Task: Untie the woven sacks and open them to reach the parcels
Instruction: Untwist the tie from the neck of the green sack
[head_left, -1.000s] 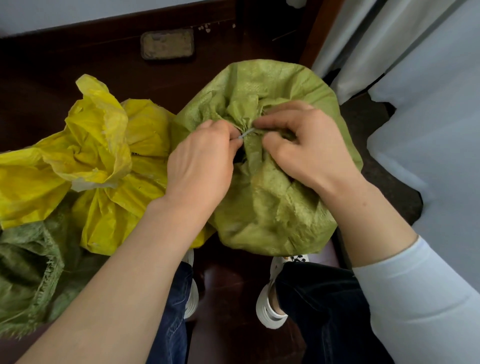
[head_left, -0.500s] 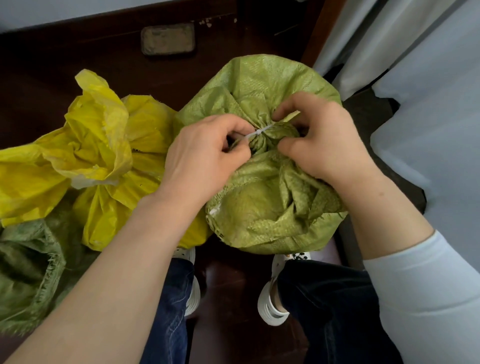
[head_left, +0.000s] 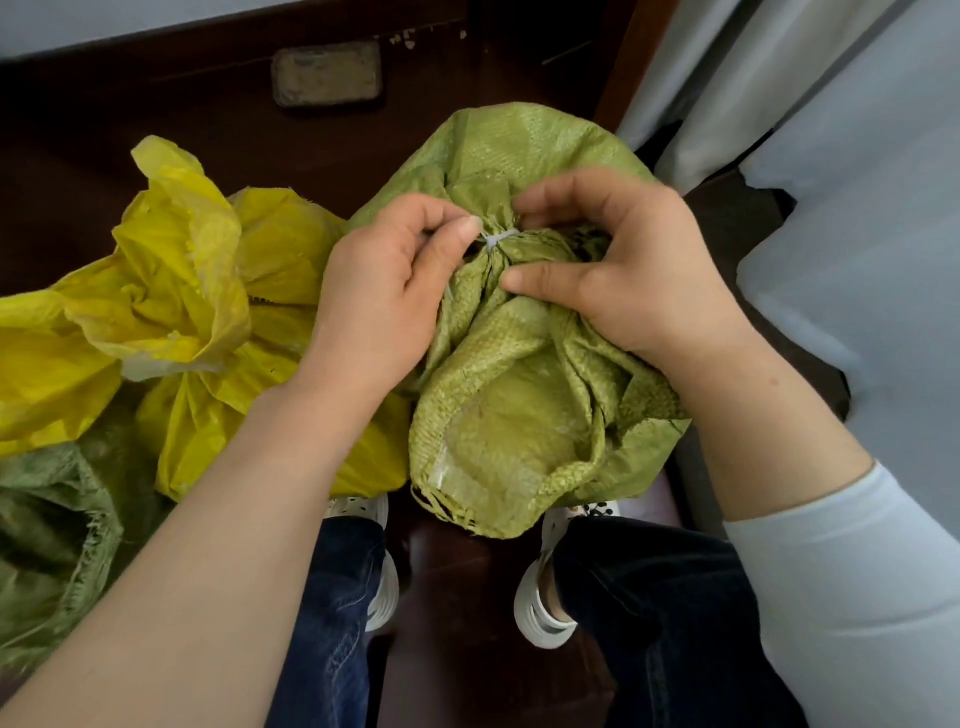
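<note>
Standing between the person's feet on the dark floor, the green sack sits right under the camera, likely so both hands can reach its bunched neck without stretching. A thin white tie cinches that neck, and the loose mouth of the sack flops toward the person below it. The left hand pinches the tie at its knot between thumb and forefinger, and a pale strand seems to trail down by the palm; this looks like picking at the knot to loosen it. The right hand is curled round the gathered neck, fingers over the top and thumb pressed into the cloth just below the tie, probably to steady the bundle against the pull. The sack is tied shut, so no parcels show. Just beside it on the left lies a yellow sack with a crumpled top, and a second green sack sits at the left edge with a frayed rim; whether either has been emptied I cannot tell. Pale curtains hang to the right. No brand, label or print can be read on any sack; the weave is plain.
</note>
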